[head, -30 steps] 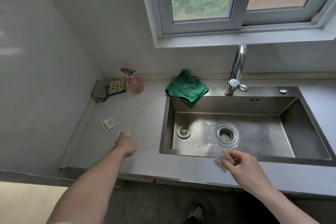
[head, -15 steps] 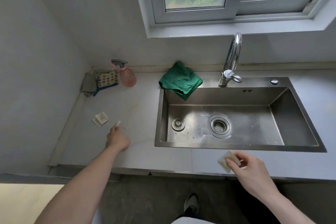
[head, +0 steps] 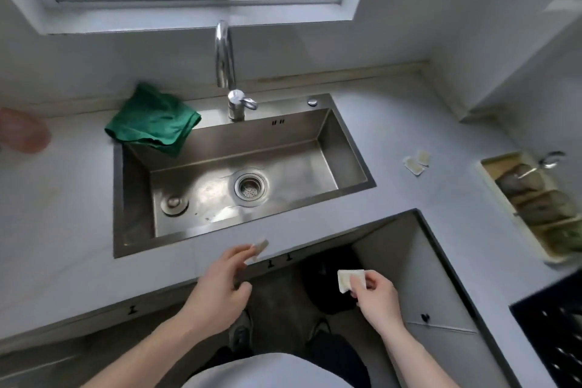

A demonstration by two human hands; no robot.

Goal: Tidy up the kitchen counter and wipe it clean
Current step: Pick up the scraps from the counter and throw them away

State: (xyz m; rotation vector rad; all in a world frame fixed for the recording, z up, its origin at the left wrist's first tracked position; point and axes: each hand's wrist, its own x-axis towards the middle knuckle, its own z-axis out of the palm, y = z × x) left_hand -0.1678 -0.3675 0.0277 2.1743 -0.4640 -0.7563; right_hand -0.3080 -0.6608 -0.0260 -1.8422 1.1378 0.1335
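My left hand hovers over the front edge of the grey counter and pinches a small pale packet at its fingertips. My right hand is off the counter, above the floor, and holds another small white packet between thumb and fingers. Two more pale packets lie on the counter right of the steel sink. A green cloth hangs over the sink's back left corner.
A tall tap stands behind the sink. A pink spray bottle is blurred at the far left. A cream tray of dark things sits on the right counter, and a black perforated surface lies nearer. My shoes show on the floor below.
My head has turned right, so the sink now sits left of centre. My left hand lifted a packet off the left counter and came to the front edge; my right hand drew back.
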